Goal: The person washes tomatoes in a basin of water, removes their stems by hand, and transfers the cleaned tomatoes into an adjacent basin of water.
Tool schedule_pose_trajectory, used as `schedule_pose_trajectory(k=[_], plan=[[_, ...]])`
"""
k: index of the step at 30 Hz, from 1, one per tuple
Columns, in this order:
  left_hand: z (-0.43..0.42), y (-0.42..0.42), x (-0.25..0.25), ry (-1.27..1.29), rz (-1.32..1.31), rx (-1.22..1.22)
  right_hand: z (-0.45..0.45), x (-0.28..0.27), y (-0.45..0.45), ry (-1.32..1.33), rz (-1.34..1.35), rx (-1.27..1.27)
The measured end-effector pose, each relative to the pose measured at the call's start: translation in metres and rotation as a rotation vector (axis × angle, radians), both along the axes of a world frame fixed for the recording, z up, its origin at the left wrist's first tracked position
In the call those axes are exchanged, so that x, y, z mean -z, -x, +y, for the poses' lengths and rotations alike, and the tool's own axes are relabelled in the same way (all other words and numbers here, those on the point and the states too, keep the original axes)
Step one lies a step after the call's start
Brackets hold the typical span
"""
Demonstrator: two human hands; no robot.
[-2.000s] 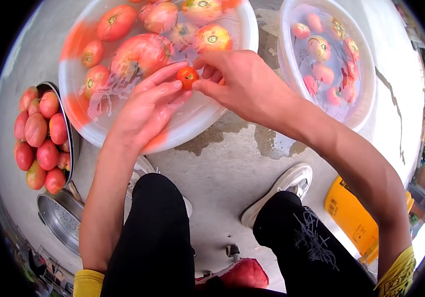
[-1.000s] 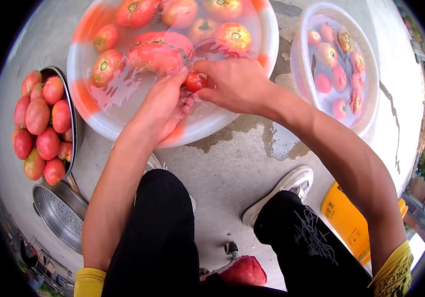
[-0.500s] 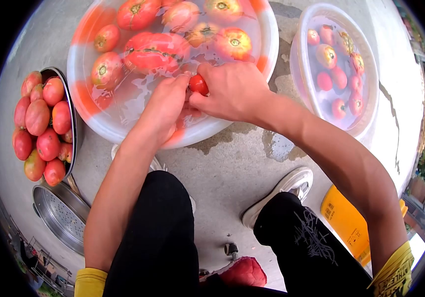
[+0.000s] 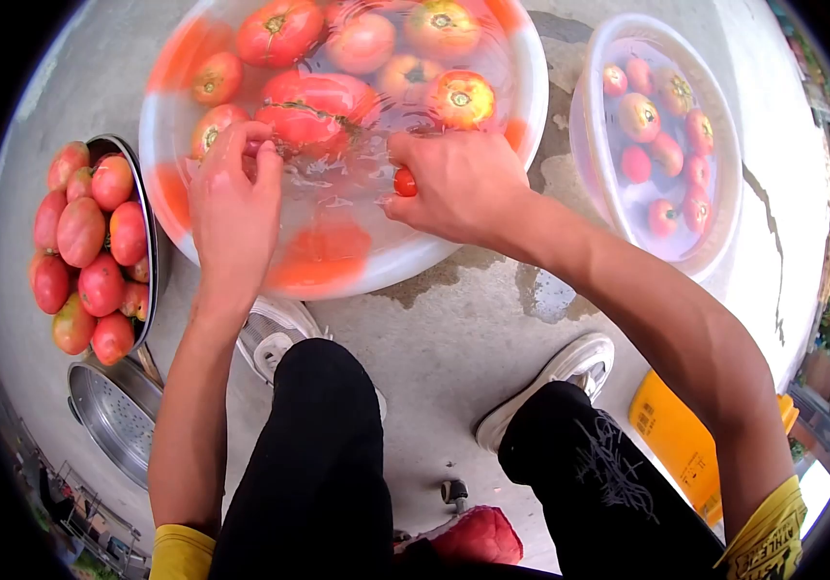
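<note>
Over the front of the large basin (image 4: 538, 58), my right hand (image 4: 458, 184) is closed on a small red tomato (image 4: 405, 181), part of which shows between thumb and fingers. My left hand (image 4: 239, 193) hovers at the basin's left side, fingers curled and apart, with nothing visible in it. It partly covers a tomato behind it. Several larger tomatoes lie in the water, among them a big ribbed one (image 4: 313, 106) between and beyond my hands and a yellow-red one (image 4: 461, 100). The water ripples between my hands.
At the right stands an oval tub (image 4: 584, 145) with several tomatoes in water. A dark-rimmed bowl piled with tomatoes (image 4: 80, 232) is at the left, above a perforated metal pan (image 4: 115, 420). A yellow container (image 4: 681, 435) lies at the lower right, near my shoe (image 4: 569, 372).
My left hand has let go of the small tomato and moved left. My right hand keeps the tomato, now more covered by its fingers. The water is more stirred.
</note>
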State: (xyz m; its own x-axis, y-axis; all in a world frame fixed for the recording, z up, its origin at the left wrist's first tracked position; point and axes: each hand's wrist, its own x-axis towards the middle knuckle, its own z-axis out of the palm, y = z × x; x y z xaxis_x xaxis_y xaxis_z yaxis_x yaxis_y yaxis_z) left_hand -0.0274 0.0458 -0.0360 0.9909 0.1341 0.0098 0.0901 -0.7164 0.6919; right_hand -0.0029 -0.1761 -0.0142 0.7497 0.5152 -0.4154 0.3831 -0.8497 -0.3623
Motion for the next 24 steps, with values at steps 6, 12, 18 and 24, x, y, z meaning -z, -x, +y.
schedule_pose_trajectory(k=[6, 12, 18, 24], plan=[[0.043, -0.017, 0.013, -0.632, -0.269, 0.198, 0.004, 0.014, 0.005, 0.042, -0.099, 0.048], [0.030, -0.022, 0.008, -0.626, 0.071, 0.175, -0.005, -0.001, -0.001, -0.178, 0.020, 0.079], [0.022, -0.016, -0.002, -0.581, 0.188, 0.274, -0.059, -0.043, -0.005, -0.311, 0.116, 0.310], [0.015, -0.009, 0.000, -0.379, 0.320, 0.291, -0.161, -0.049, -0.010, -0.152, -0.149, 0.525]])
